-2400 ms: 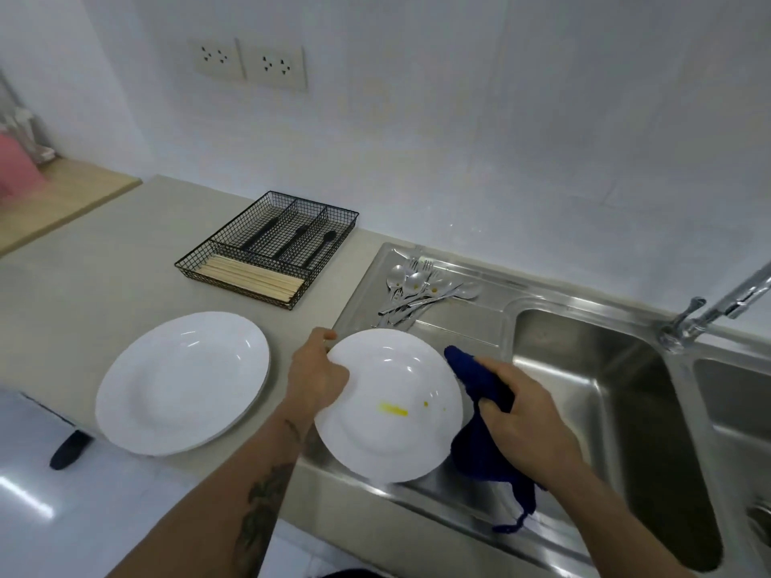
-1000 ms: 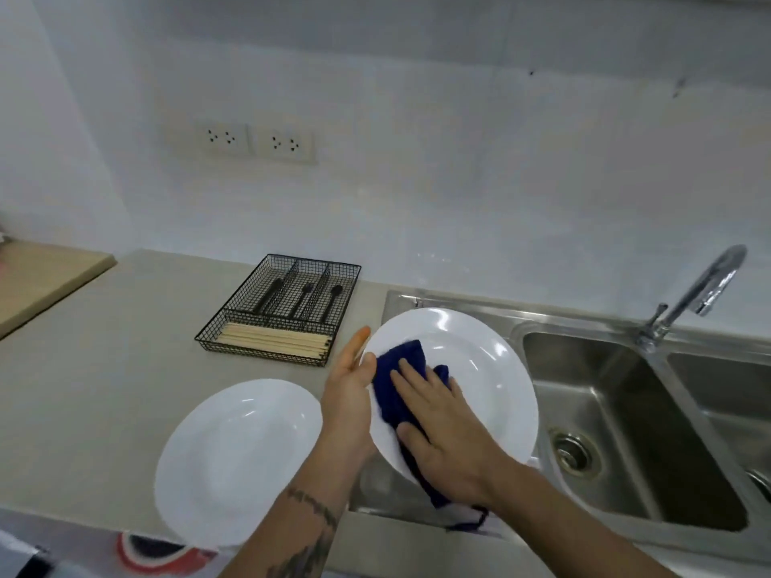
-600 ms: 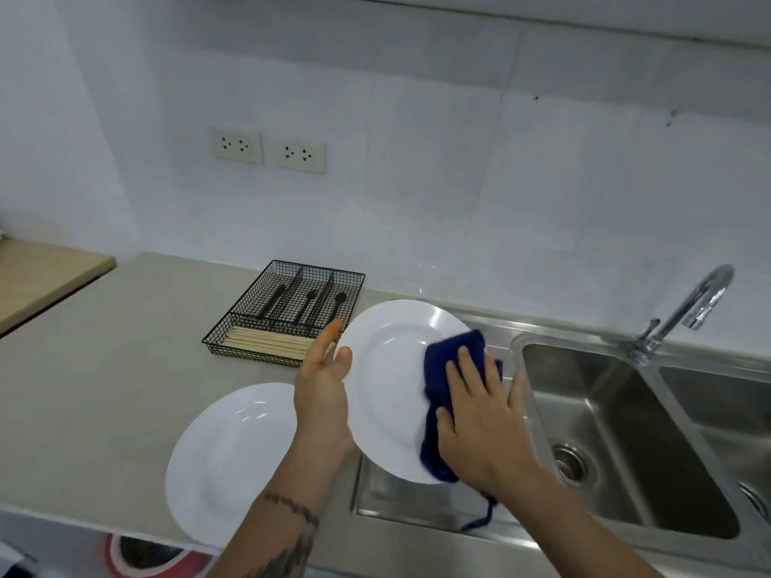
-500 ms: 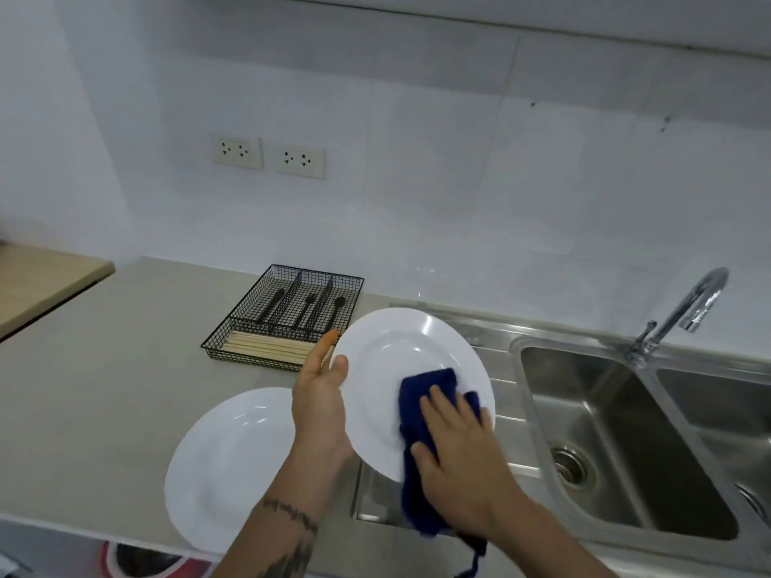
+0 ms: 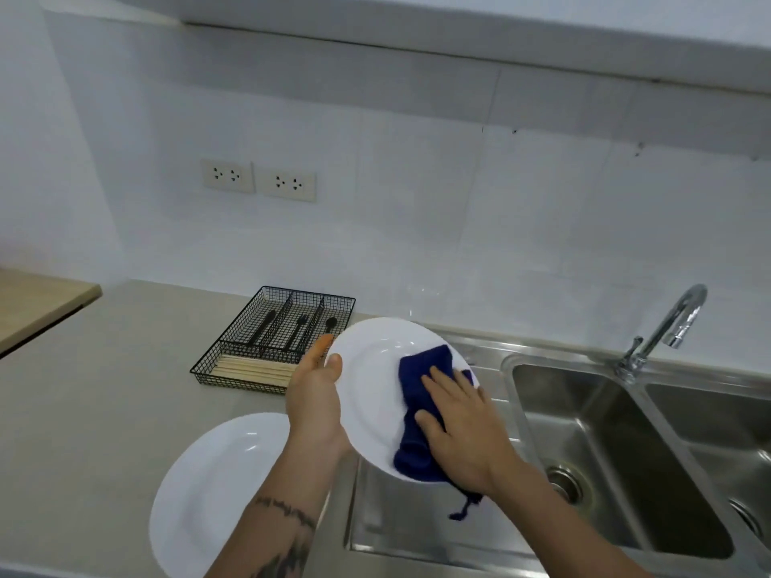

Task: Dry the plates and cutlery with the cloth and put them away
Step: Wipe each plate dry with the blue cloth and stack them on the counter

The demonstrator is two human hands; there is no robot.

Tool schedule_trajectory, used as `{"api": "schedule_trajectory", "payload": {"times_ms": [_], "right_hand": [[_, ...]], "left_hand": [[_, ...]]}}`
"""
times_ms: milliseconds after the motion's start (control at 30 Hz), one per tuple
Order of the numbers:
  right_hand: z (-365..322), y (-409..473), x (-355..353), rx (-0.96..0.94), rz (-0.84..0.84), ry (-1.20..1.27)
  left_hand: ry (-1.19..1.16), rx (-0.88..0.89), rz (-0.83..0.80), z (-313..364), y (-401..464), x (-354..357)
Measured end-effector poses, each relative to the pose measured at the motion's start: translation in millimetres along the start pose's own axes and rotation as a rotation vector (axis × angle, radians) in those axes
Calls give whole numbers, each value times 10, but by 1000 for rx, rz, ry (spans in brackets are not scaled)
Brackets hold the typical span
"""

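Black wire tray (image 5: 275,336) with dark cutlery (image 5: 297,330).

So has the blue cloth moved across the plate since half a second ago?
Yes. The blue cloth under the right hand has slid from the lower middle of the held plate towards its right rim, the side nearer the sink basin.

A plate (image 5: 217,486) lies on the table (image 5: 104,390), left of the sink (image 5: 605,444). Behind it sits a tray (image 5: 233,365) with cutlery (image 5: 296,329) in its back compartments and sticks (image 5: 254,367) in front. Hands hold another plate (image 5: 371,394) and cloth (image 5: 417,410) above the drainboard (image 5: 417,519). The tap (image 5: 663,331) stands behind the sink.
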State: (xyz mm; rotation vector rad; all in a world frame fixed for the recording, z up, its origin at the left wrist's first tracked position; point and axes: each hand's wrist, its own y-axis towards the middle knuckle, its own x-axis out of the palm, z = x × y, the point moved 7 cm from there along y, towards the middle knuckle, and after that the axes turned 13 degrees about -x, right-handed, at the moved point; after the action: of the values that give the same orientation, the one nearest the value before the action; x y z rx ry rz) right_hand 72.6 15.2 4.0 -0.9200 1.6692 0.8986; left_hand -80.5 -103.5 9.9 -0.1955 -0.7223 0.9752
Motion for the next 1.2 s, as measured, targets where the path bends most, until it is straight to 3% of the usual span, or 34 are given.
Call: {"api": "schedule_trajectory", "payload": {"times_ms": [133, 233, 333, 467, 567, 667, 767, 867, 1000, 1067, 1200], "right_hand": [[-282, -201, -183, -118, 5, 329], [-437, -196, -330, -245, 109, 174], [-398, -86, -588, -326, 331, 34], [-193, -41, -912, -303, 462, 58], [-88, -57, -1069, -286, 483, 162], [11, -38, -1133, -251, 442, 354], [46, -13, -1199, -217, 432, 481], [68, 9, -1277, -191, 464, 590], [66, 5, -1275, -143, 551, 724], [1, 5, -1259, -146, 589, 633], [-173, 66, -1078, -173, 515, 88]], "left_hand": [[-65, 37, 82, 239, 150, 38], [-95, 53, 92, 360, 217, 119], [-48, 29, 78, 391, 212, 272], [-106, -10, -41, 365, 162, 456], [132, 187, -39, 371, 128, 447], [362, 583, -48, 517, -72, 467], [617, 931, -171, 605, -371, 631], [777, 1037, -221, 667, -498, 778], [757, 1004, -202, 737, -457, 855], [752, 970, -153, 722, -472, 917], [830, 852, -48, 528, -498, 1027]]}}
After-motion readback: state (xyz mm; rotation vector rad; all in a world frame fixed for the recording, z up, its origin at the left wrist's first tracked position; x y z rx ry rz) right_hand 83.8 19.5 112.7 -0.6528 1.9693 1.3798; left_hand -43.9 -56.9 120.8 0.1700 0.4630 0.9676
